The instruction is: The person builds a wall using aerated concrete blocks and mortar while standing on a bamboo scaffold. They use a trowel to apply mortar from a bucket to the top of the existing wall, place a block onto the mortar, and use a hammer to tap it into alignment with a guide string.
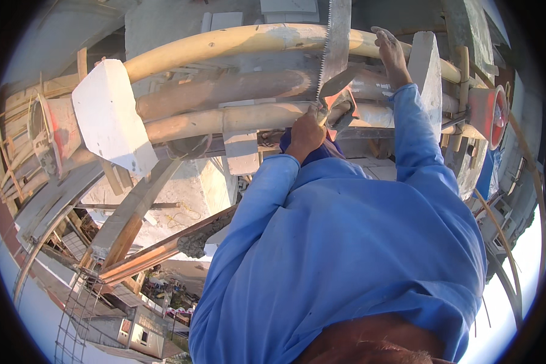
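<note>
A handsaw (338, 45) with a toothed grey blade stands upright across the bamboo poles, its tip beyond the top edge of view. My left hand (307, 131) is closed at its lower end, beside the orange-and-dark handle; the fingers are partly hidden. Next to the handle shows a dark pointed blade (338, 82) whose kind I cannot make out. My right hand (392, 57), dusty and with fingers stretched out, lies by the far bamboo pole (224, 41). Close to that wrist, a white block (428, 76) stands on edge across the poles.
Another white block (109, 115) rests at the left on the near bamboo pole (249, 116). Red buckets (497, 115) sit at both ends. Below left are timber planks (142, 261), a reinforcing-bar cage (76, 315) and houses far down, so this place is high up.
</note>
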